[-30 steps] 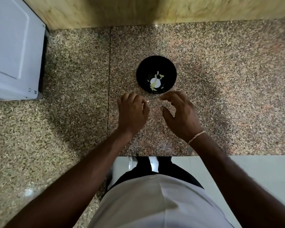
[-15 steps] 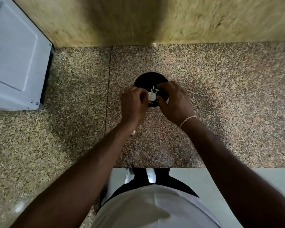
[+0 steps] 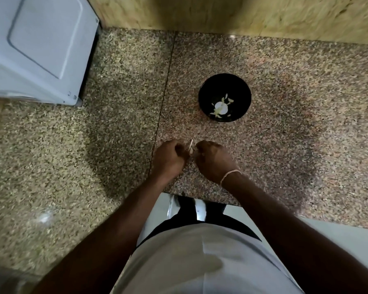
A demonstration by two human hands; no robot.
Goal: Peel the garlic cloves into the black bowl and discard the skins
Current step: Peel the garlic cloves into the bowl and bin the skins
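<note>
Left hand (image 3: 168,156) and right hand (image 3: 213,158): curled fingers pinch one garlic clove (image 3: 191,150) between them. Black bowl (image 3: 224,97) on table (image 3: 115,128), beyond the hands, holds garlic bits.

The bowl (image 3: 224,83) sits on the counter (image 3: 295,124) beyond both hands, an appliance (image 3: 36,47) far left.

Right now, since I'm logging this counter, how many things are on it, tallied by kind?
Black bowl, with pale garlic bits too small to count: 1
White appliance: 1
Hands, left hand and right hand, pinching a garlic clove between them: 2
Garlic clove in hand: 1
Total: 5
</note>
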